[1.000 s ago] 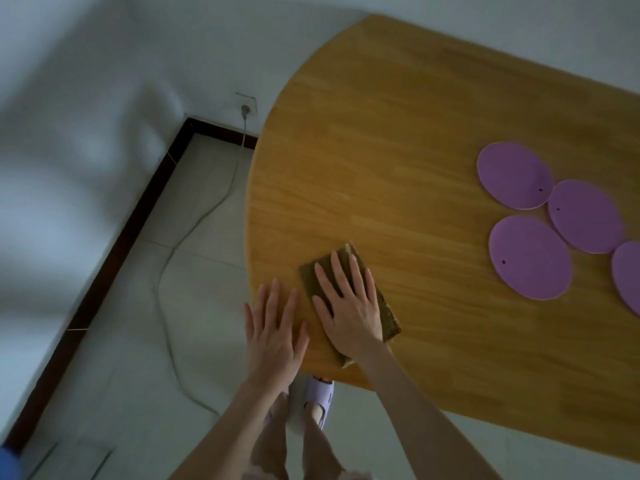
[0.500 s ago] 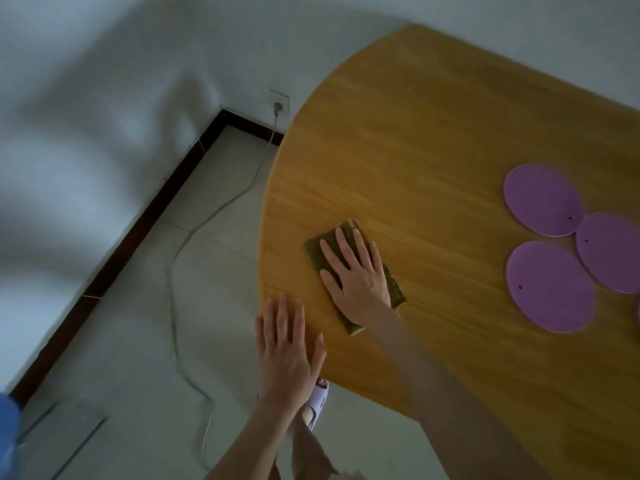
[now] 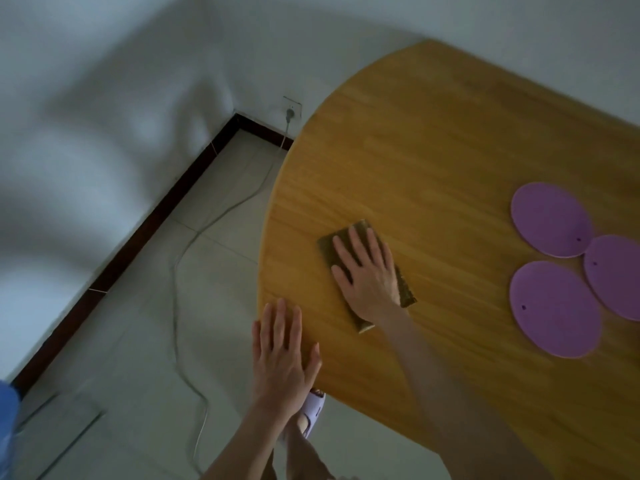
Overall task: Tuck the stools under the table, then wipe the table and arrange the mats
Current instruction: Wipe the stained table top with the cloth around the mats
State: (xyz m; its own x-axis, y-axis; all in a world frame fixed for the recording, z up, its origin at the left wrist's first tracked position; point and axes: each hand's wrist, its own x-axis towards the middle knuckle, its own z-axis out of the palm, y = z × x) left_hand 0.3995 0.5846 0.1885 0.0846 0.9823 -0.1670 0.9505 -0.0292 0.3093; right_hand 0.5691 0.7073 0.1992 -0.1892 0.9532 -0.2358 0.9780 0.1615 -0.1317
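Observation:
A wooden table [image 3: 433, 140] with a rounded end fills the right of the view. My right hand [image 3: 367, 271] lies flat with straight fingers on an olive-green cloth [image 3: 327, 245], pressing it onto the tabletop near the rounded end. My left hand [image 3: 282, 355] rests flat with spread fingers at the table's near edge, partly over the floor. Three purple oval mats are on the right: one farther back [image 3: 550, 218], one nearer [image 3: 554, 308], one cut off by the frame edge [image 3: 616, 275]. No stools are visible.
A grey cable [image 3: 180, 268] runs from a wall socket [image 3: 291, 109] across the tiled floor left of the table. A dark skirting board [image 3: 138, 237] lines the white wall. My foot in a pale purple slipper [image 3: 313, 410] stands under the table edge.
My right hand has slid the cloth away from the table's near edge, farther onto the top. My left hand stayed at the edge. The view shifted left, hiding a fourth mat.

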